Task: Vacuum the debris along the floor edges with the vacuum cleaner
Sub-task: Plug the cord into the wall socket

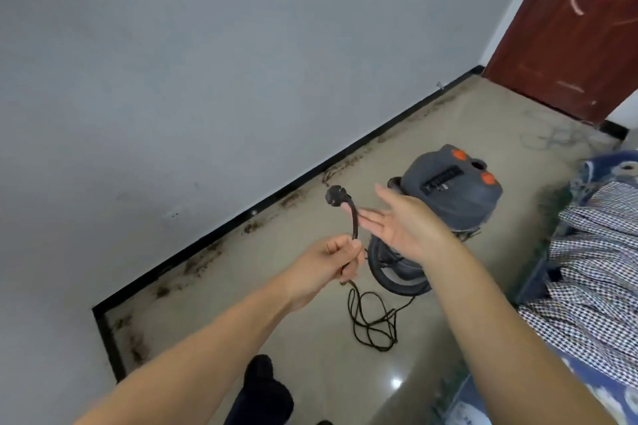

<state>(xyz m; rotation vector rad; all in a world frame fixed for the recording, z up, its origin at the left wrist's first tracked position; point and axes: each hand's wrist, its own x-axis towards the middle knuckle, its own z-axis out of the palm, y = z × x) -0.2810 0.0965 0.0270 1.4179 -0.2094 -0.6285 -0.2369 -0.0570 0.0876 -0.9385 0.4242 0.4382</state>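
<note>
A grey canister vacuum cleaner (452, 190) with orange buttons stands on the beige floor, right of centre. My left hand (331, 262) is closed around its black power cord (371, 321), just below the round black plug (335, 197), which sticks up above my fist. The rest of the cord loops on the floor under my hands. My right hand (404, 217) is flat with fingers spread, just right of the plug and in front of the vacuum, holding nothing. Brown debris (193, 266) lies along the black skirting (276, 197) at the foot of the grey wall.
A dark red door (569, 28) stands at the far right corner. A bed with checked and blue bedding (593, 269) fills the right edge. My dark shoe and trouser leg (262, 386) are at the bottom. The wall turns a corner at lower left.
</note>
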